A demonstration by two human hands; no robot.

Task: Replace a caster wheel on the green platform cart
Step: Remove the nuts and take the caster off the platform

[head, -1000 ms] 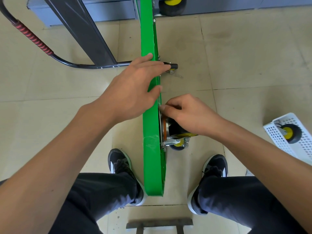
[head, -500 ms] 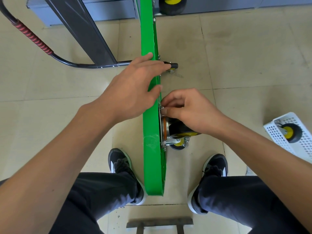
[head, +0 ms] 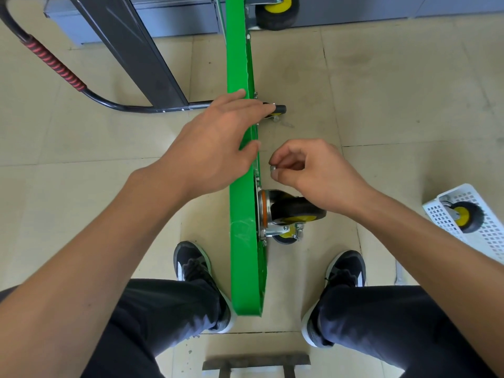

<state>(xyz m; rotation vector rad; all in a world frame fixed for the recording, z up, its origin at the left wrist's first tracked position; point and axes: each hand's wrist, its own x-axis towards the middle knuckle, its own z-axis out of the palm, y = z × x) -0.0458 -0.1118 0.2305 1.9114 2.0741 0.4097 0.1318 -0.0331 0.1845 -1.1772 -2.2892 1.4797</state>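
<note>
The green platform cart (head: 244, 241) stands on its edge between my feet, underside facing right. A black caster wheel with a yellow hub (head: 296, 212) sits on a metal plate on that underside. My left hand (head: 218, 143) grips the cart's top edge, fingers over the right side and thumb on the rim. My right hand (head: 313, 170) hovers just right of the cart, above the caster, and pinches a small silver nut (head: 272, 167) between thumb and forefinger. Another caster (head: 278, 10) shows at the cart's far end.
A white perforated basket (head: 491, 236) at the right holds a spare caster wheel (head: 467, 216). The cart's black handle with a red grip (head: 56, 66) curves off to the left. A dark panel (head: 131, 50) leans behind it. A metal frame (head: 256, 361) lies near my feet.
My right hand has drawn away from the caster's mounting plate, up and to the right, and now holds a small nut clear of the cart. The left hand has stayed put.
</note>
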